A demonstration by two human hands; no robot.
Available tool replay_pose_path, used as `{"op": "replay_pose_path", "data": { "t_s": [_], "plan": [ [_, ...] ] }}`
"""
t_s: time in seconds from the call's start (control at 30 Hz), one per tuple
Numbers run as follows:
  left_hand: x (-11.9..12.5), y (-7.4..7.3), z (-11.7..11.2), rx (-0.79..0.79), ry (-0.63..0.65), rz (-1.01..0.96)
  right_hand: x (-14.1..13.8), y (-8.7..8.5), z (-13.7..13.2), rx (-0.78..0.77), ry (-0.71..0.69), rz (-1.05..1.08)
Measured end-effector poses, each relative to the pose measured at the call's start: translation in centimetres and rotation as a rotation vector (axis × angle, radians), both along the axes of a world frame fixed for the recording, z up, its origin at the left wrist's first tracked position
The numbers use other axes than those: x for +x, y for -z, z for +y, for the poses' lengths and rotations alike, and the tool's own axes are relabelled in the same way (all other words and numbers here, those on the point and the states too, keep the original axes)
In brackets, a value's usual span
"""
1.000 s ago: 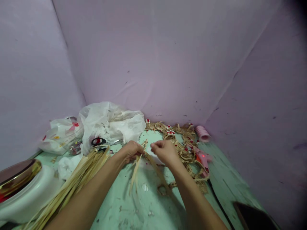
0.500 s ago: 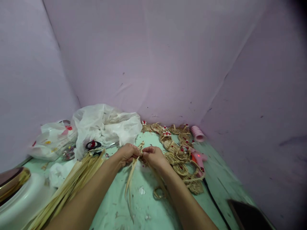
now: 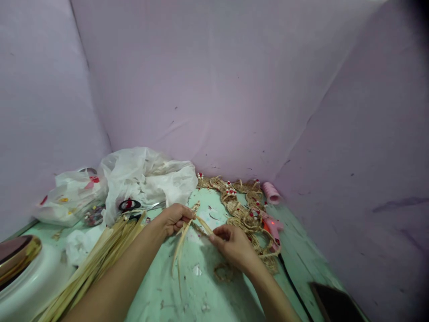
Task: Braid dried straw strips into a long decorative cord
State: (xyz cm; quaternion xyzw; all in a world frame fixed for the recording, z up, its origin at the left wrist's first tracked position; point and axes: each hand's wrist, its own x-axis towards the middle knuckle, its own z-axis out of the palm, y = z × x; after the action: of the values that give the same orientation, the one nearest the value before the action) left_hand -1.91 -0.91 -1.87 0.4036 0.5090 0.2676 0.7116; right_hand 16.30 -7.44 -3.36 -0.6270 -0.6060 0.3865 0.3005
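Note:
My left hand [image 3: 177, 220] is closed on a short braid of dried plant fibre [image 3: 196, 206], whose tip sticks out beyond the fingers. Pale loose strands [image 3: 180, 255] hang from it toward the green tabletop. My right hand [image 3: 231, 243] pinches one flat fibre strip [image 3: 204, 225], stretched from the braid toward the right. Under the right hand lies a small fibre ring [image 3: 223, 272]. Coiled, braided fibre pieces with red and white beads [image 3: 231, 197] spread out behind the right hand.
A pink glue gun [image 3: 274, 226] with a lit red light and black cord lies at right, near a pink thread spool [image 3: 271, 193]. Left are a fibre strip bundle [image 3: 100, 264], plastic bags [image 3: 147, 179] and scissors [image 3: 129, 205]. A dark flat object [image 3: 335, 302] sits front right.
My right hand has moved away from the left, toward the lower right, drawing a fibre strip out. My left hand still holds the braid in about the same place.

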Motion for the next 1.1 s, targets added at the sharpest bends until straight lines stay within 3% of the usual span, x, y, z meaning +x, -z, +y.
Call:
{"op": "replay_pose_path", "data": {
  "t_s": [0.27, 0.57, 0.83, 0.97, 1.1],
  "plan": [
    [0.4, 0.2, -0.4, 0.089, 0.003, 0.174, 0.6, 2.0, -2.2, 0.008, 0.032, 0.168],
    [0.5, 0.1, -0.4, 0.089, 0.038, 0.158, 0.8, 1.5, -2.4, -0.108, 0.045, 0.312],
    [0.7, 0.2, -0.4, 0.117, 0.011, 0.202, 0.6, 1.5, -2.6, -0.083, 0.015, 0.268],
    [0.6, 0.4, -0.3, 0.122, 0.006, 0.202, 1.5, -0.3, -2.3, -0.108, -0.024, 0.199],
    [0.4, 0.4, -0.2, 0.097, 0.015, 0.16, 1.0, -4.3, -0.2, 0.005, 0.163, 0.261]
  ]
}}
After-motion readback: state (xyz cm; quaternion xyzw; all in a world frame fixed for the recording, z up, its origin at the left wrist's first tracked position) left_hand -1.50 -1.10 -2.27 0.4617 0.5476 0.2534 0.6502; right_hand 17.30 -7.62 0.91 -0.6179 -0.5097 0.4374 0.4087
